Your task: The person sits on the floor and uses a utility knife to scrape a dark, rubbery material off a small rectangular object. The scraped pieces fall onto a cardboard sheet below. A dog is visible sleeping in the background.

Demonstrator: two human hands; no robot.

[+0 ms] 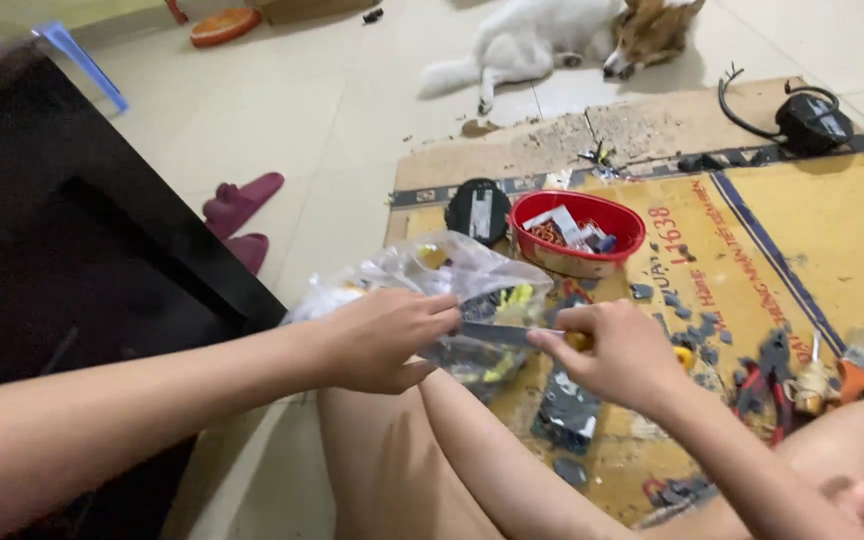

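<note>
flat brown printed cardboard sheet point(812, 230) on floor | crumpled clear plastic bag point(452, 275) at cardboard's left edge | left hand point(377, 340) fingers curled, pinching bag | right hand point(617, 355) fingers closed around knife blade point(497, 333) against bag

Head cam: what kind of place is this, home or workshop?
Most likely a home floor used as a makeshift work spot. A dog lies on the pale floor tiles, slippers sit beside dark furniture, and flattened cardboard serves as a mat under pliers and a red bowl of small parts.
</note>
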